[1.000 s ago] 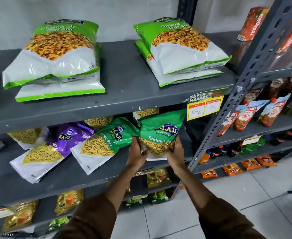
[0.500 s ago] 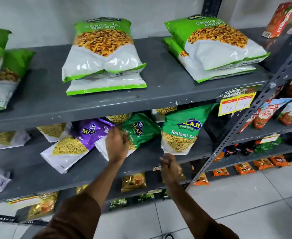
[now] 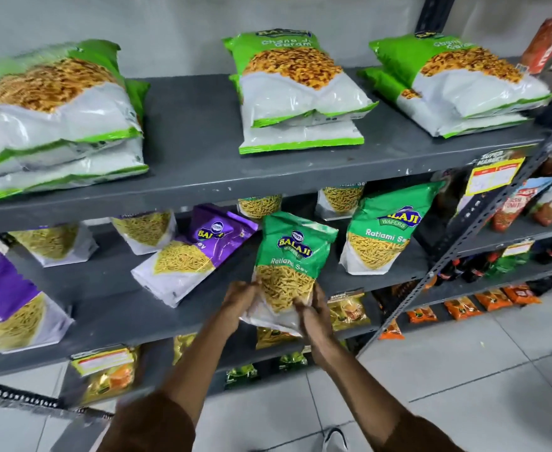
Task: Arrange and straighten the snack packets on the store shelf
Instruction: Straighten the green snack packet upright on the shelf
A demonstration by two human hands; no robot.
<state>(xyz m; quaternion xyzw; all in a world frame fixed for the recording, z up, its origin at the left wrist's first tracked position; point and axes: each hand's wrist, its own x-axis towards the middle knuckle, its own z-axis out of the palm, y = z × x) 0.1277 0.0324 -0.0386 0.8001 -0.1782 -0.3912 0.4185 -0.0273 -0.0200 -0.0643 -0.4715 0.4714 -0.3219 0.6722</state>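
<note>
**Second green packet comes upright on the middle shelf**

Grey metal shelving (image 3: 202, 164) stands against a pale wall, with large green-and-white bags lying flat on its top level and smaller snack packets on the level below. Half a second ago the left hand (image 3: 240, 300) was only reaching onto the tilted green Ratlami Sev foil packet (image 3: 289, 256) while the right hand (image 3: 315, 316) hung clear of the shelf edge. Now both hands grasp that packet by its white lower end, left fingers on one bottom corner and right fingers on the other, and it stands nearly upright at the front edge of the middle shelf. Just to its right, the matching green packet (image 3: 385, 230) already stands straight, apart from the hands. That suggests the row is being squared up one packet at a time, right to left. Beside the held packet on the left, the purple-and-white foil packet (image 3: 193, 252) lies slanted and looks like the next to need straightening.
</note>
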